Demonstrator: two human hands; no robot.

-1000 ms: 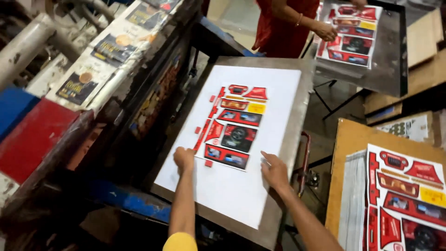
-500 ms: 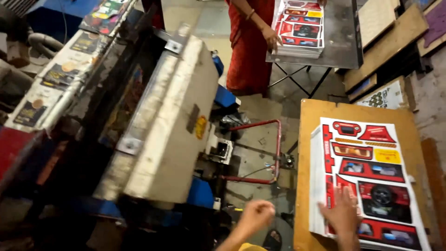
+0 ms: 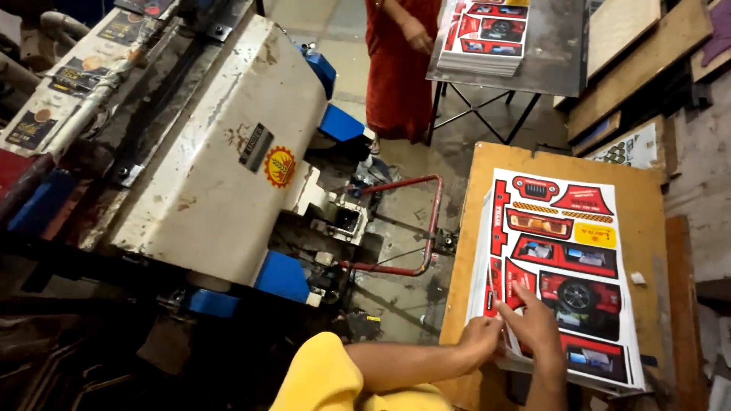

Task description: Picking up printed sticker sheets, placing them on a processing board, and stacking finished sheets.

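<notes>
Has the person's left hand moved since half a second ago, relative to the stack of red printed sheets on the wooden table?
Yes. The left hand has moved right, from beyond the wooden table edge onto the stack of red printed sheets, beside the right hand.

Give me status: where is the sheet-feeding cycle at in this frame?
Done: the press platen stands swung shut, no sheet visible on it. In hand: both hands are on the near corner of the printed sheet stack on the wooden table, left hand at the edge, right hand flat on top. Left: no sheet is lifted clear yet; the stack looks thick.
</notes>
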